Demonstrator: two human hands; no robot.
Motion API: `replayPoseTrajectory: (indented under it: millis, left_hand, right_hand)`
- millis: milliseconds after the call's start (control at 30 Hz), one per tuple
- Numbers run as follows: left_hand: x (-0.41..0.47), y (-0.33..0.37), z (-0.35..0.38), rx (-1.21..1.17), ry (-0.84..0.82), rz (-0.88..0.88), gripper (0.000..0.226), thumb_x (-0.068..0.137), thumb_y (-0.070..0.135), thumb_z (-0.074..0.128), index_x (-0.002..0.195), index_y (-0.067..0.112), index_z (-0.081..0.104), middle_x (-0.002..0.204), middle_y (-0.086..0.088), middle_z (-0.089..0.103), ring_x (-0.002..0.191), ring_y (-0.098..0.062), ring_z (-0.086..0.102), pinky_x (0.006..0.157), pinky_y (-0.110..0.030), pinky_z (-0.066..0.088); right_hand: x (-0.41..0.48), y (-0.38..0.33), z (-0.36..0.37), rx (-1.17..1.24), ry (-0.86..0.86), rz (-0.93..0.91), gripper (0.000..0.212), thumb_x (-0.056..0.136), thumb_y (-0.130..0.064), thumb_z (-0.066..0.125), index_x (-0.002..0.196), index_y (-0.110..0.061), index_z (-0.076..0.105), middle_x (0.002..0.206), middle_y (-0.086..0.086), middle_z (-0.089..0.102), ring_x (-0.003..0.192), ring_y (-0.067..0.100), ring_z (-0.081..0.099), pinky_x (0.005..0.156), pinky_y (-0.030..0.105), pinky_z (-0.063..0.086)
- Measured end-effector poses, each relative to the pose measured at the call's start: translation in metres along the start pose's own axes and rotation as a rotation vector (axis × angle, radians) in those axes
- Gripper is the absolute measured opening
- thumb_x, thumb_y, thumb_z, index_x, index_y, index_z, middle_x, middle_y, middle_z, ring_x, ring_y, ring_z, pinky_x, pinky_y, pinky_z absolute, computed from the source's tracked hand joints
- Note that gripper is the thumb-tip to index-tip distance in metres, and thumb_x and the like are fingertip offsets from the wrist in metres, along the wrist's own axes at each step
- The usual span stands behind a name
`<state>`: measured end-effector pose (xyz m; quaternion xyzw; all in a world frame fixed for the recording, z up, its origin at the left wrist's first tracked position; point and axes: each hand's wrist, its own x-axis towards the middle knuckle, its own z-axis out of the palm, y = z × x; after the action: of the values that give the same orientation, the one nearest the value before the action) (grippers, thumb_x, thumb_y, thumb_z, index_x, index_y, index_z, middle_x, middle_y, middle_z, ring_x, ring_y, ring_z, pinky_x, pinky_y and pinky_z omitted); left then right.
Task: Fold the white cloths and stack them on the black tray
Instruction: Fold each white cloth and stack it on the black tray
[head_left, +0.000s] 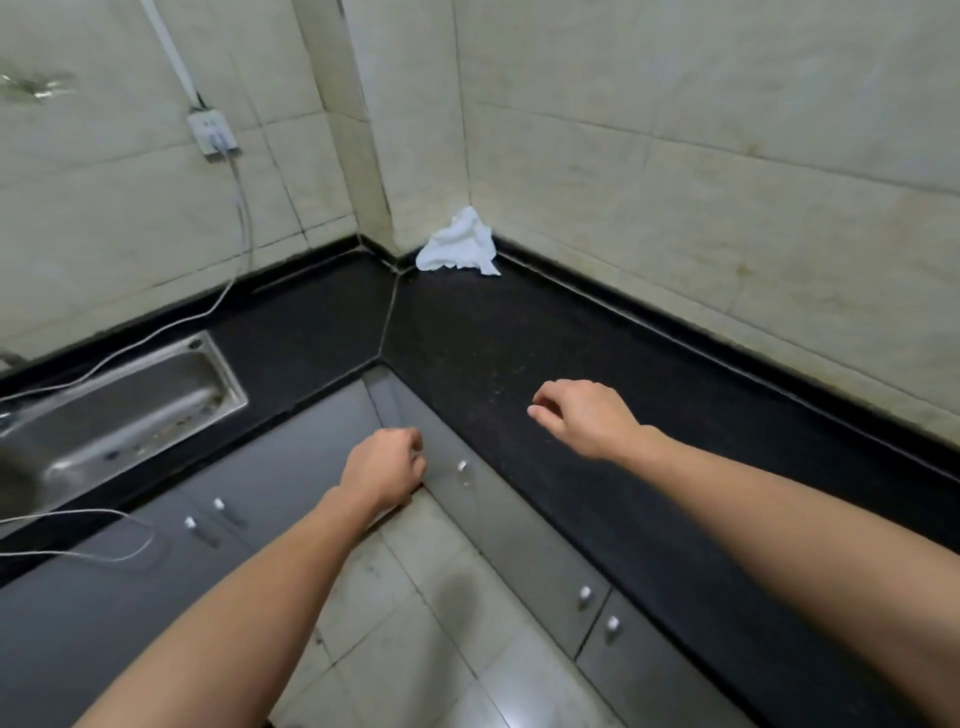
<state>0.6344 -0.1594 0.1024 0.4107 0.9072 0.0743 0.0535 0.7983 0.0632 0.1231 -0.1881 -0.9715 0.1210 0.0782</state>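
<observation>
Nearest, the left hand hangs before the grey cabinet doors and the right hand hovers over the black countertop, both released, fingers loosely curled and grasping nothing. Farther back, one crumpled white cloth lies unfolded in the countertop's far corner, touching the tiled wall.

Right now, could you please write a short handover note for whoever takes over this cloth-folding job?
Left hand: empty, loosely curled, before the cabinet doors.
Right hand: empty, loosely curled, over the black countertop.
White cloth: one in view, crumpled in the countertop's far corner, untouched.
Black tray: not in view.
Done: nothing that shows.
Left: fetch the cloth, fold it, find the tray, stack it there.
</observation>
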Motion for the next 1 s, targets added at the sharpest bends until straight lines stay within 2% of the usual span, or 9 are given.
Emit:
replayPoseTrajectory:
  millis: [167, 433, 700, 1000]
  left_hand:
    - [0.05, -0.044, 0.007, -0.031, -0.026, -0.015, 0.024, 0.09, 0.026, 0.049, 0.107, 0.016, 0.063, 0.105, -0.009, 0.069, 0.097, -0.03, 0.063, 0.077, -0.037, 0.053]
    - [0.187, -0.113, -0.016, 0.025, 0.0, -0.028, 0.023, 0.088, 0.028, 0.05, 0.105, 0.02, 0.063, 0.11, -0.006, 0.067, 0.105, -0.029, 0.06, 0.081, -0.035, 0.048]
    - [0.303, -0.163, -0.049, -0.009, -0.035, 0.006, 0.018, 0.09, 0.029, 0.051, 0.101, 0.019, 0.062, 0.105, -0.005, 0.065, 0.098, -0.028, 0.06, 0.079, -0.038, 0.05]
    - [0.431, -0.232, -0.038, -0.053, -0.114, 0.087, 0.021, 0.092, 0.031, 0.051, 0.104, 0.019, 0.062, 0.104, -0.002, 0.064, 0.095, -0.023, 0.06, 0.081, -0.039, 0.051]
  right_hand:
    - [0.074, -0.009, 0.024, -0.018, -0.053, -0.022, 0.031, 0.097, -0.048, 0.042, 0.109, -0.026, 0.06, 0.11, -0.004, 0.065, 0.1, 0.023, 0.061, 0.075, 0.035, 0.044]
    - [0.236, -0.005, 0.06, 0.019, -0.072, -0.018, 0.031, 0.096, -0.049, 0.043, 0.108, -0.025, 0.06, 0.109, -0.003, 0.065, 0.1, 0.024, 0.061, 0.078, 0.036, 0.047]
    - [0.376, 0.002, 0.067, 0.021, -0.121, 0.017, 0.03, 0.096, -0.048, 0.045, 0.11, -0.025, 0.059, 0.107, -0.003, 0.066, 0.098, 0.022, 0.062, 0.076, 0.035, 0.047]
    - [0.488, 0.02, 0.117, -0.022, -0.168, 0.2, 0.026, 0.095, -0.043, 0.047, 0.109, -0.024, 0.058, 0.105, -0.002, 0.064, 0.096, 0.022, 0.06, 0.073, 0.033, 0.046]
